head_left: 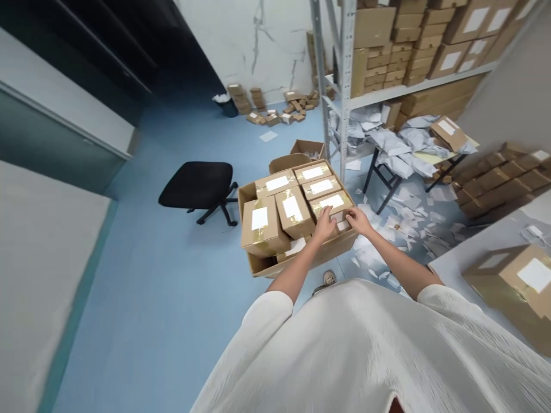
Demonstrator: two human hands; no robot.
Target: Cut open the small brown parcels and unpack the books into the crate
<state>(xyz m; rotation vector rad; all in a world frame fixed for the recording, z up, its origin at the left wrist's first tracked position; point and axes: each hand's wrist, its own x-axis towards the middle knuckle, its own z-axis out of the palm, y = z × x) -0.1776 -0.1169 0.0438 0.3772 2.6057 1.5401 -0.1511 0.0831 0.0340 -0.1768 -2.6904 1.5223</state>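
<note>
Small carton [340, 219] between the left hand [325, 225] and the right hand [358, 221], low in the near right corner of the big open box [338, 248]. Fingers curled at both hands; cannot tell whether pinching it. Labelled cartons [263, 225] packed beyond and leftward.

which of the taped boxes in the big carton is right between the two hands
The small box in the near right corner of the big carton: only it has the left hand and right hand at opposite sides.
</note>
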